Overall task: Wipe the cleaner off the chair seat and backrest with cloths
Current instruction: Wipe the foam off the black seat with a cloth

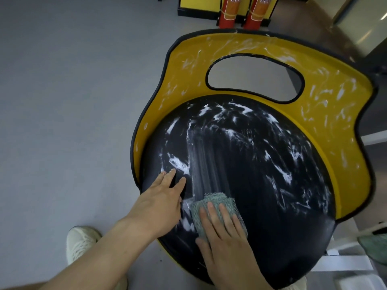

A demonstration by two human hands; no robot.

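A round black chair seat point(261, 174) fills the middle of the view, streaked with white cleaner. A yellow backrest point(188, 65) with a black rim and an oval cut-out curves round its far side, also smeared white. My right hand point(224, 233) presses a folded grey-green cloth point(217, 206) flat on the seat's near left part with straight fingers. A wiped, paler stripe runs from the cloth toward the back of the seat. My left hand point(161, 197) rests flat on the seat's left edge, fingers straight, just left of the cloth.
Grey floor point(62, 101) spreads to the left. Two red extinguishers point(228, 11) stand by a yellow and black stand behind the chair. A pale shoe point(81, 241) is on the floor at lower left. A second green cloth point(374, 248) lies at the right edge.
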